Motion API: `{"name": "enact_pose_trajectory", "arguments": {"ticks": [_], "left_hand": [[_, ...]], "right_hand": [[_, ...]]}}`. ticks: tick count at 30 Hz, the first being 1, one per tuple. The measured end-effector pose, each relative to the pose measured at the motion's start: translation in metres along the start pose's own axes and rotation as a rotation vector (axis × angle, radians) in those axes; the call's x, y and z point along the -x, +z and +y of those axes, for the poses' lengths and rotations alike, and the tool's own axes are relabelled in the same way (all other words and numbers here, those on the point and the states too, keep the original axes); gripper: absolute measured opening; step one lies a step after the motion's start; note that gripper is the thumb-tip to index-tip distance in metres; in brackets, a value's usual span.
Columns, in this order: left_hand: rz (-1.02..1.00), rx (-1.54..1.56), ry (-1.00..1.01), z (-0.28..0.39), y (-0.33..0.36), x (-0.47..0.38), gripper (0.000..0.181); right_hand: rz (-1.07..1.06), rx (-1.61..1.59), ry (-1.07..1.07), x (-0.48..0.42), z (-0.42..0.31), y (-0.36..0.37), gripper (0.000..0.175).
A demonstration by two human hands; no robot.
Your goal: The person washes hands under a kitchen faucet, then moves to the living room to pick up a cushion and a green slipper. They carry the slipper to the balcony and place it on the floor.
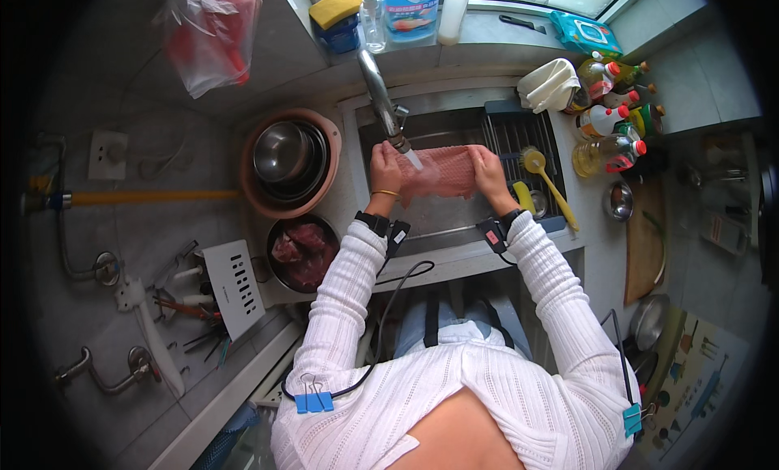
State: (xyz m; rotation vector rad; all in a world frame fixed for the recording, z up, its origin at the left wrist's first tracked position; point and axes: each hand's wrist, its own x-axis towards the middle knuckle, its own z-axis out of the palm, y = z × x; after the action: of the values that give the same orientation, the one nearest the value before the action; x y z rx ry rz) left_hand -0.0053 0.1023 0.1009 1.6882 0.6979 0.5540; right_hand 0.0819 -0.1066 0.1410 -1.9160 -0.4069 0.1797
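Over the stainless steel sink (426, 220), a pink textured cloth (447, 168) is stretched out between my two hands. My left hand (385, 168) grips its left end, close beside the tap's spout. The cloth's right end is in my right hand (489, 173). Water runs from the chrome tap (383, 101) onto the left part of the cloth. Some fingers are hidden by the cloth.
A drying rack (514, 126) spans the sink's right side, with a yellow brush (544, 171) on it. Left of the sink are nested bowls in a pink basin (333, 141) and a pot of raw meat (304, 251). Bottles (599, 120) stand at the right.
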Motion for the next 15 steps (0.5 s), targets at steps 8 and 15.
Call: {"name": "enact_pose_trajectory", "arguments": {"ticks": [8,15], "left_hand": [[0.182,-0.011,-0.045,-0.024,-0.049,0.006,0.035],[0.169,-0.128,0.067,-0.055,-0.037,0.021,0.044]], "right_hand": [[-0.068,-0.022,0.079,-0.011,-0.019,0.060,0.028],[-0.284,0.246,0.032,-0.017,-0.065,0.109,0.028]]}}
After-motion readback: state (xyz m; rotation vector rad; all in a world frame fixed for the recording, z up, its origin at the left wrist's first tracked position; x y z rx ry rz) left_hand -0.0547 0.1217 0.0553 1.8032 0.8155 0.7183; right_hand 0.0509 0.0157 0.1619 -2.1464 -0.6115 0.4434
